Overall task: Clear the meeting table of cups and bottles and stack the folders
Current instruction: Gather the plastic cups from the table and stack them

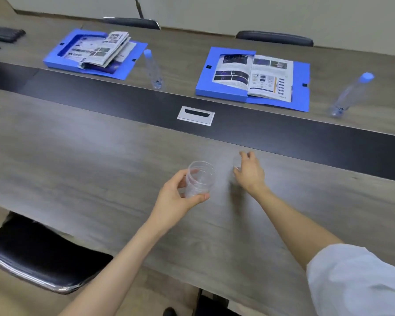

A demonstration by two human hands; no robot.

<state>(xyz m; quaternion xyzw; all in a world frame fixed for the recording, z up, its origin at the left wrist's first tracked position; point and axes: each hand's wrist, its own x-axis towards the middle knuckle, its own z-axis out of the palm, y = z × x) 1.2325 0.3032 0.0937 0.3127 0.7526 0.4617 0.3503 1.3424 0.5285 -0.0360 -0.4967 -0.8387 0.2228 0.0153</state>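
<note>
While my left hand (176, 199) curls thumb and fingers round a clear plastic cup (200, 179) and holds it upright over the near half of the table (78, 156), my right hand (251, 172) sits just at its three o'clock. Its fingers are bent round a second cup (237, 165). That cup is faint and blurred, so I cannot tell whether it stands on the wood or is lifted.

At twelve o'clock from the cups, a silver cable port (196, 115) is set into the dark strip (100, 96) running along the table's middle.

Past the strip at one o'clock lies an open blue folder (205, 87) with an open brochure (253, 76) on it. At eleven o'clock a second blue folder (55, 58) carries a folded-back brochure (100, 50).

A blue-capped bottle (153, 69) stands just beside that folder's right edge, and another bottle (349, 96) stands at two o'clock.

Two black chair backs (274, 37) show at the far edge, and a black chair (32, 254) sits at seven o'clock. My white sleeve (356, 281) is at five o'clock.
</note>
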